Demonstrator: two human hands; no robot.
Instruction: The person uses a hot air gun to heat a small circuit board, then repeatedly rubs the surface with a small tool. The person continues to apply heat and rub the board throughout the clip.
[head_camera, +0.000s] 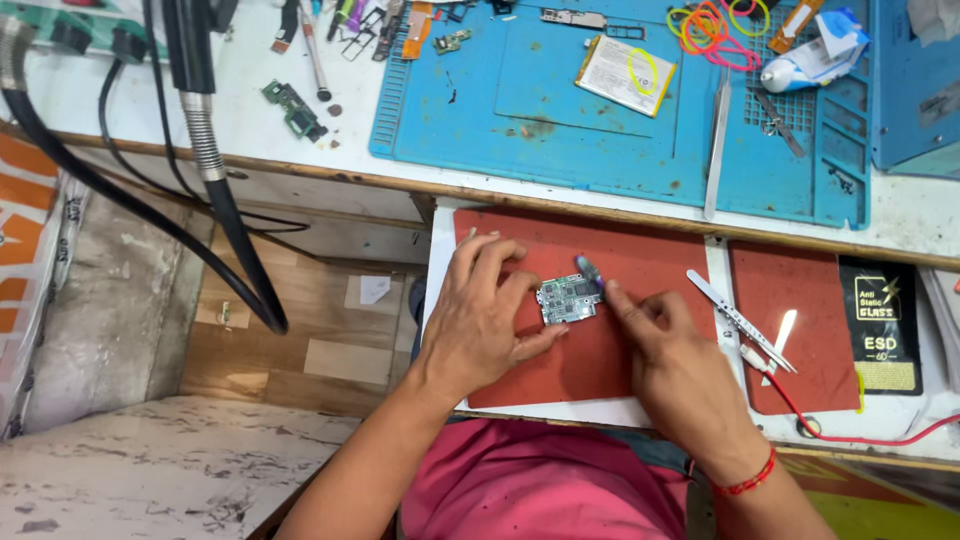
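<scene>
A small green circuit board (568, 298) lies on a red-brown mat (640, 262) on a pull-out shelf. My left hand (483, 320) steadies the board, fingers on its left edge and thumb under its lower edge. My right hand (672, 362) holds a small dark-tipped tool (587, 270) whose tip rests at the board's upper right corner. A red thread band circles my right wrist.
Metal tweezers (740, 320) lie on a second red mat (800, 330) with a red wire (830, 425). A black box (882, 325) sits right of it. The upper bench holds a blue work mat (620, 110), a flat battery (625, 75), rubber bands (715, 25), another circuit board (295, 110). Black hoses (215, 180) hang left.
</scene>
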